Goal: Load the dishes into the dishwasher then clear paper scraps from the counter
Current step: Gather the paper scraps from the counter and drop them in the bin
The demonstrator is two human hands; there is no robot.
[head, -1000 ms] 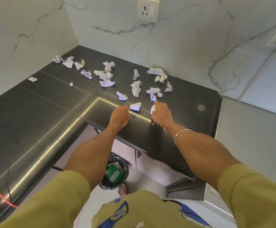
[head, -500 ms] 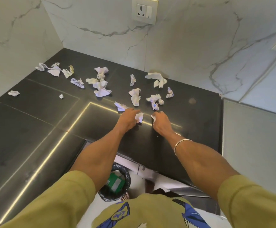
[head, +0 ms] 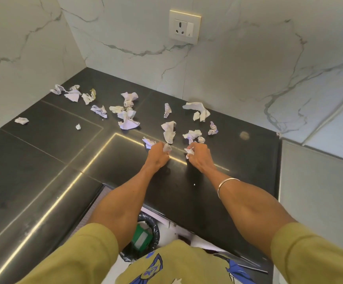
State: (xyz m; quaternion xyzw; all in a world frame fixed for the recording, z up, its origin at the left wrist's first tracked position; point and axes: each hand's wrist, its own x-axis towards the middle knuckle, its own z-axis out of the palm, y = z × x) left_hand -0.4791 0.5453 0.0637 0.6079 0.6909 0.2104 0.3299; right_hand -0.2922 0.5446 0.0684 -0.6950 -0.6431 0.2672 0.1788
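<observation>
Several crumpled white paper scraps lie scattered over the black counter (head: 49, 152), from the left wall to the back right. My left hand (head: 157, 155) grips one scrap (head: 167, 148), and its fingertips touch another scrap (head: 149, 142) lying just beyond it. My right hand (head: 199, 156) pinches a small scrap (head: 188, 151) between curled fingers. Just past my hands lie a folded scrap (head: 169, 132) and a smaller cluster (head: 192, 134). No dishes or dishwasher are in view.
A black-lined waste bin (head: 144, 238) with a green item inside stands on the floor below the counter edge. Marble walls close the corner, with a wall socket (head: 184, 26) above. A grey surface (head: 318, 191) adjoins the counter on the right.
Both hands have reached further onto the counter and closed on scraps that lay loose a second ago. The camera has tilted forward.
</observation>
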